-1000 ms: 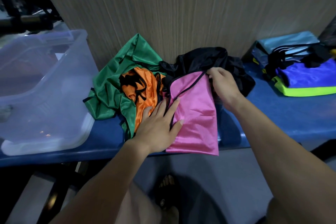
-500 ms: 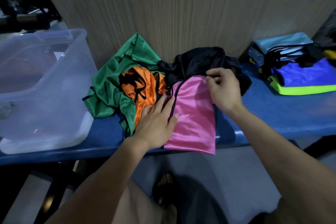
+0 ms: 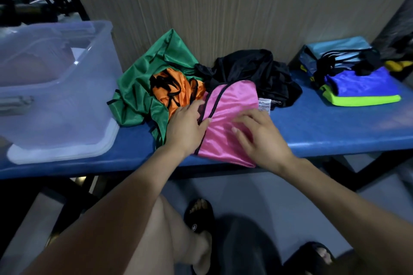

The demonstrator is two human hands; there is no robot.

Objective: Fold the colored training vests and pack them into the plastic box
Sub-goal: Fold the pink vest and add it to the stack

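A pink vest [image 3: 230, 107] with black trim lies folded lengthwise on the blue bench [image 3: 324, 127], its lower end hanging over the front edge. My left hand [image 3: 186, 127] rests flat on its left edge, fingers straight. My right hand [image 3: 260, 136] lies flat on its right side, just below a white label [image 3: 264, 104]. Behind the pink vest lie crumpled green [image 3: 138, 94], orange [image 3: 176, 90] and black [image 3: 252, 69] vests. The clear plastic box [image 3: 55, 96] stands at the bench's left end.
A stack of folded vests [image 3: 357, 80], blue, purple and neon yellow-green, sits at the bench's right end. A wood-grain wall runs right behind the bench. My legs and black sandals are below the front edge.
My right hand let go of the pink vest's top edge and came down flat onto its right side. The vest's top now lies folded over. My left hand stayed on the left edge.
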